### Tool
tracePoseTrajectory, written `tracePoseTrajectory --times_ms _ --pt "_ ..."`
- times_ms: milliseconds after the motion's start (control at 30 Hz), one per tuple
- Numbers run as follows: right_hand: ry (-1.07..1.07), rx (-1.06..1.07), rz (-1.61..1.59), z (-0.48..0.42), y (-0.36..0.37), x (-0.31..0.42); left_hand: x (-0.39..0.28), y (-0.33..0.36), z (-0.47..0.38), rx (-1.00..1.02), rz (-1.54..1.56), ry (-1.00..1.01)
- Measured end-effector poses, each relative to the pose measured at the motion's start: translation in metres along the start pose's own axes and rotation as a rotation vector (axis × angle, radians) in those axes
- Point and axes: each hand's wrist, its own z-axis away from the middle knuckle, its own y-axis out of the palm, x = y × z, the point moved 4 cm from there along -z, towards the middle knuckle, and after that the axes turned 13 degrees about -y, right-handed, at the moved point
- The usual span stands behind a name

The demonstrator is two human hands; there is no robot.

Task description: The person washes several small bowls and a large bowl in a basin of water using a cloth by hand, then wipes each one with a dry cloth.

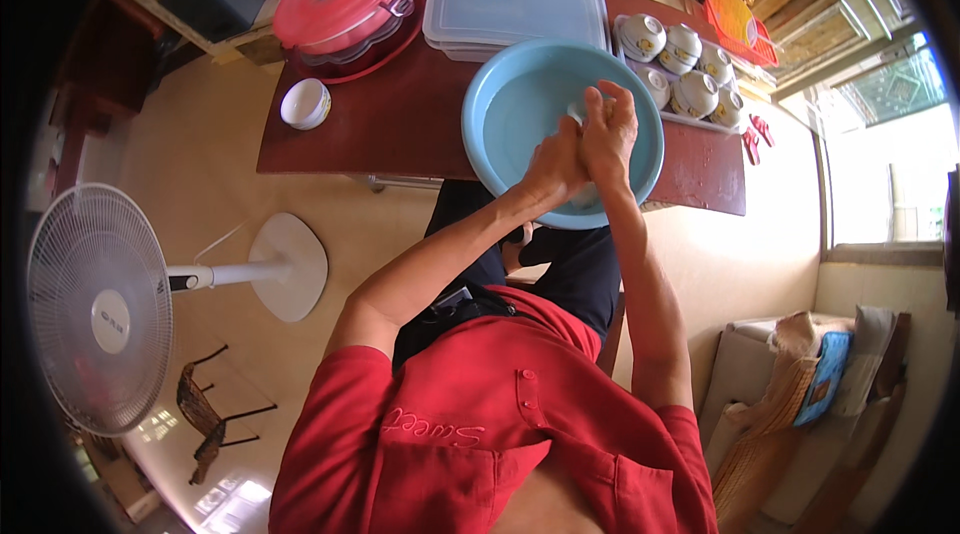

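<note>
A light blue plastic basin [510,121] with water in it stands at the front edge of the dark red table [360,136]. Over its right half my left hand [559,162] and my right hand [609,130] are pressed together, fingers curled. Between them they grip what looks like a pale wet cloth [575,112]; most of it is hidden by the fingers. To the basin's right, several patterned white bowls [694,95] lie upside down on a tray [701,121]. A single white bowl [305,104] sits near the table's left edge.
Behind the basin are stacked translucent plastic containers [514,1]. A red lidded container [341,1] rests on a red tray at the back left, and an orange-red basket [757,46] at the back right. A white standing fan [101,309] is at left on the floor.
</note>
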Motion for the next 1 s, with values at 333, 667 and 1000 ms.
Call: tracePoseTrajectory --times_ms 333,667,1000 --pt "0.181 0.611 -1.415 -0.001 -0.012 0.019 -0.016 0.009 0.023 1.377 1.368 -0.519" --pt "-0.236 0.905 -1.808 -0.016 -0.024 0.09 -0.064 -0.01 0.071 1.482 1.495 -0.259" --pt "0.297 0.6 -0.654 -0.039 -0.018 0.094 -0.049 0.004 0.017 0.89 0.934 -0.381"
